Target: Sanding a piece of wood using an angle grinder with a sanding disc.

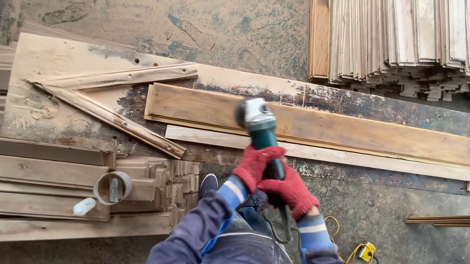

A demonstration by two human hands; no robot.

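Observation:
Both hands wear red knit gloves and grip a green and silver angle grinder (pixel 259 124). My left hand (pixel 255 164) wraps the tool's body in front. Close behind it, my right hand (pixel 290 191) holds the rear of the handle where the black cord leaves. The grinder's head rests on a long brown wooden plank (pixel 368 133) that lies flat on a dusty board bench (pixel 62 67). A thinner pale strip (pixel 364 160) runs along the plank's near edge.
Two wooden battens form a V-shaped stop (pixel 113 95) on the bench's left part. Stacked planks (pixel 28 183) with a small round tub (pixel 113 187) lie at lower left. A tall pile of pale boards (pixel 411 34) stands beyond the bench. A yellow cable and plug (pixel 365 252) lie on the floor.

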